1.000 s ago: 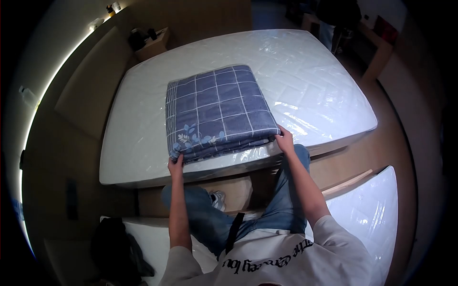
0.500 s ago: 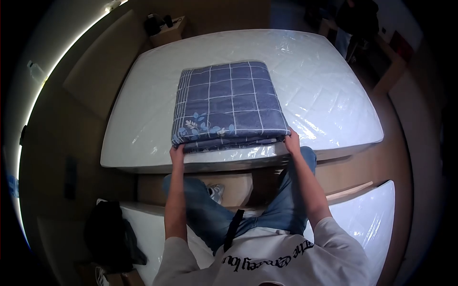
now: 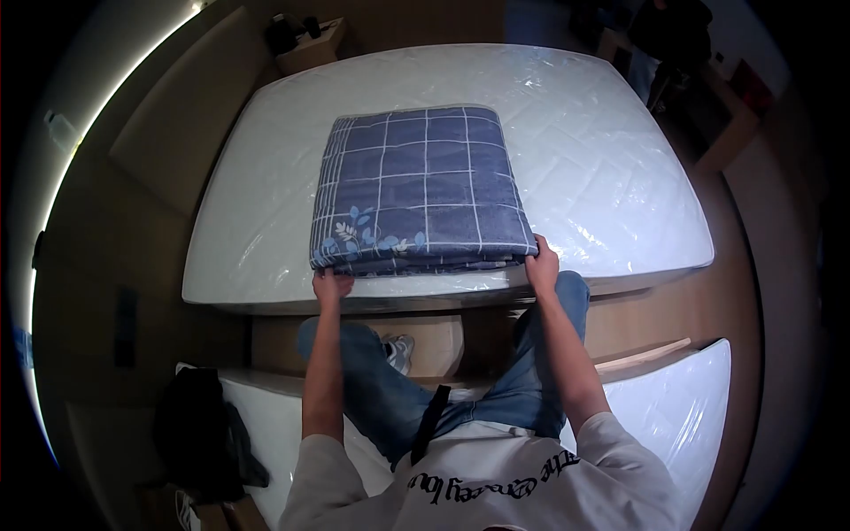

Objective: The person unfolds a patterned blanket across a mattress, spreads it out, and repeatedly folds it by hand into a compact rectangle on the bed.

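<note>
A folded blue quilt (image 3: 416,177) with white grid lines and a pale leaf print lies on a plastic-wrapped white mattress (image 3: 611,177). Its layered near edge faces me. My left hand (image 3: 332,285) is closed at the near left corner, with the fingertips partly hidden beneath the fold. At the near right corner, my right hand (image 3: 543,265) grips the quilt, thumb on top and fingers around the edge.
I sit on a second plastic-wrapped mattress (image 3: 668,398), with a dark garment or bag (image 3: 199,434) to my left. A wooden floor strip separates the beds. A nightstand (image 3: 314,49) stands at the far left; another person (image 3: 668,40) is at the far right.
The quilt's near left corner has shifted slightly left. My left hand has turned, its fingers now pointing inward along the near edge. My right hand keeps its hold at the corner.
</note>
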A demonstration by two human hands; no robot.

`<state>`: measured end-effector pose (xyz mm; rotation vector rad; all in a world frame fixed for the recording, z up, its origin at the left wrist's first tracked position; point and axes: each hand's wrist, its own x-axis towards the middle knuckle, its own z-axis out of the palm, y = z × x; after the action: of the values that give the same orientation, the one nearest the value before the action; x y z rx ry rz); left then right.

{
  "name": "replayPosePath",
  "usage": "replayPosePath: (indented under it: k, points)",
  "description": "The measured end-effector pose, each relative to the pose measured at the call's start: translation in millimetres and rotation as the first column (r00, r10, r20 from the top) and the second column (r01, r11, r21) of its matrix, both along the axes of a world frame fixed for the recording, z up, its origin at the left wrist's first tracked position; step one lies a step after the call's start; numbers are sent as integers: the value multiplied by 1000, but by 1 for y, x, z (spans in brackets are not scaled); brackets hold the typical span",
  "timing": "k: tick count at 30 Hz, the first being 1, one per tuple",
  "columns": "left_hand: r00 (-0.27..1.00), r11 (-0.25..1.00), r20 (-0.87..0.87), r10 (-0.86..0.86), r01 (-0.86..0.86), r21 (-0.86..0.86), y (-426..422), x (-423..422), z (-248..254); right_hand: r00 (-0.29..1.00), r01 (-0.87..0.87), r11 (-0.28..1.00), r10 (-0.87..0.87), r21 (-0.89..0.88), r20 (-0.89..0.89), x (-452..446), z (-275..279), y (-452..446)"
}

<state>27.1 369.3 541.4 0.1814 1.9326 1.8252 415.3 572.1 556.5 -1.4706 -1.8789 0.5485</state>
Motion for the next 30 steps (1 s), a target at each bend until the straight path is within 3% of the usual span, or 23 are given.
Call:
replayPosePath:
  k: [1,5,7,8,9,11,12,13,15,17,19,20,22,23,24,25,26,27,28,30]
  points:
    - [982,997,186,-27,14,74,-2,4,2,998,-9,1000,8,-24,-70,0,-1,-2]
    - [990,993,81,116,-118,18,11,27,13,993,30,998,-37,-64,-108,-15,-8,-21]
    - [965,982,-254,67,-108,-154,14,37,27,998,-16,990,25,-143,57,-16,-8,-22]
    - [868,971,-495,32,-144,-190,15,-5,-38,998,-16,990,25,-142,58,-15,-6,-21]
    - [870,972,-492,33,-143,-188,10,1,-23,990,-31,997,40,-70,134,-13,-5,-19]
    - [666,937,-745,-46,-230,-262,4,18,29,958,-79,994,53,78,283,-7,-1,-14]
    - [568,960,-823,8,-235,-153,3,13,21,957,-83,993,56,85,286,-2,-3,-17]
    - [567,960,-824,20,-241,-143,3,10,6,959,-89,991,57,104,277,1,-5,-17]
    - [764,917,-644,30,-277,-287,7,6,-16,960,-104,989,71,107,270,3,-3,-12]
    - [732,919,-676,88,-321,-228,13,2,-33,970,-120,991,104,62,218,1,-2,-6]
    - [796,950,-596,107,-259,-176,10,5,-37,984,-144,983,130,113,123,1,0,-7]
    - [797,950,-594,108,-259,-175,8,2,-41,990,-137,989,134,53,54,2,-1,-7]
    - [910,980,-411,53,-127,-155,7,-5,-41,991,-133,991,133,-4,-12,3,-3,-11]
    - [912,980,-406,56,-128,-151,6,-3,-43,991,-127,992,126,-14,-43,1,-5,-14]
    - [999,989,-31,23,-28,-148,3,13,-16,990,-120,992,118,-23,-75,-1,-6,-16]
    - [938,991,346,-26,69,-111,2,25,-1,991,-118,993,116,-20,-72,-5,-2,-18]
    - [937,991,348,-30,73,-111,3,30,-2,990,-99,990,88,-97,-113,-9,5,-23]
    - [884,992,449,-127,116,53,2,35,-5,987,-82,981,55,-177,-152,-13,8,-28]
    - [817,966,526,-236,138,220,3,38,-6,985,-73,987,48,-146,-167,-16,5,-30]
    - [839,959,482,-253,154,236,5,42,-13,963,-26,998,9,-61,-268,-29,-9,-30]
